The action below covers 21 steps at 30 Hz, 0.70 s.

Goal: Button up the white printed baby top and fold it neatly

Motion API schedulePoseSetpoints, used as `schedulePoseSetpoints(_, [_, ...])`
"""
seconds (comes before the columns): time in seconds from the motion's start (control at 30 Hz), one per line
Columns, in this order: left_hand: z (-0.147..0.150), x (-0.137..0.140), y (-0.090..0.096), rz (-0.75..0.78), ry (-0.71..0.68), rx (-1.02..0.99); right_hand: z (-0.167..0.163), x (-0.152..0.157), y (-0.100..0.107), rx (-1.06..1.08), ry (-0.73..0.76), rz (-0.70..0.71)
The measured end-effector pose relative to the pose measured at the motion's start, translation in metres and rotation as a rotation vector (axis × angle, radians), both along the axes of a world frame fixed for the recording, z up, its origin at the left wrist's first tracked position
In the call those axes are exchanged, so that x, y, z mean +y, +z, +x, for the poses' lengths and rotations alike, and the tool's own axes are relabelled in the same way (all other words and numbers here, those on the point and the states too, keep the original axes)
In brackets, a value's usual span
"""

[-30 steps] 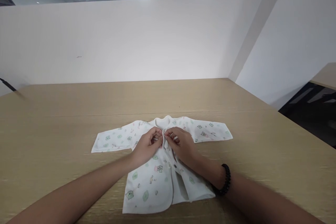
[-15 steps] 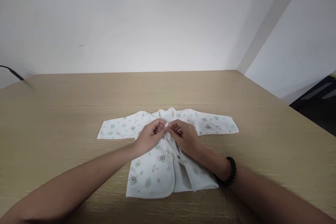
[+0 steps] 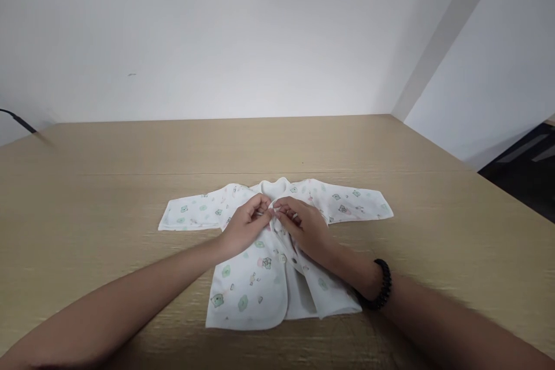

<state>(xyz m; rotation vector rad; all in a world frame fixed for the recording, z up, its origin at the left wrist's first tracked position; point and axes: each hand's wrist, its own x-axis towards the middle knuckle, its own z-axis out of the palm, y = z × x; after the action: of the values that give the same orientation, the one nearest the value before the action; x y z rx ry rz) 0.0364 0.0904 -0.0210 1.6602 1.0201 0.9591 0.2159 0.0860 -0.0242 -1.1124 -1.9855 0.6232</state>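
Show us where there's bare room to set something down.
Bare tabletop stretches between the shirt and the white wall behind, and outward past each sleeve. It is crowded at the shirt's front, where the left hand and right hand nearly meet.

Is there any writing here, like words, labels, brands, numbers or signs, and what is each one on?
None that I can read.
White shirt: small printed animals and green shapes; any lettering among them would be too small to make out.
Buttons: too small to tell whether anything is marked on them.
White wall: one short faint mark, too faint to read as writing.
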Motion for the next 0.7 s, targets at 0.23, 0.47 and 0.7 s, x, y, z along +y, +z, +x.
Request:
schedulePoseSetpoints(0.23, [0.0001, -0.0004, -0.0001, -0.008, -0.001, -0.027, 0.0006, 0.0019, -0.0033, 0.027, -0.002, 0.014])
schedulePoseSetpoints(0.47, [0.0006, 0.0002, -0.0018, -0.031, -0.018, -0.039, 0.0012, 0.0019, -0.0030, 0.018, -0.024, 0.005])
schedulePoseSetpoints(0.7, [0.0009, -0.0008, 0.0002, -0.065, 0.024, -0.031, -0.0001, -0.0029, -0.0028, -0.045, -0.078, 0.059])
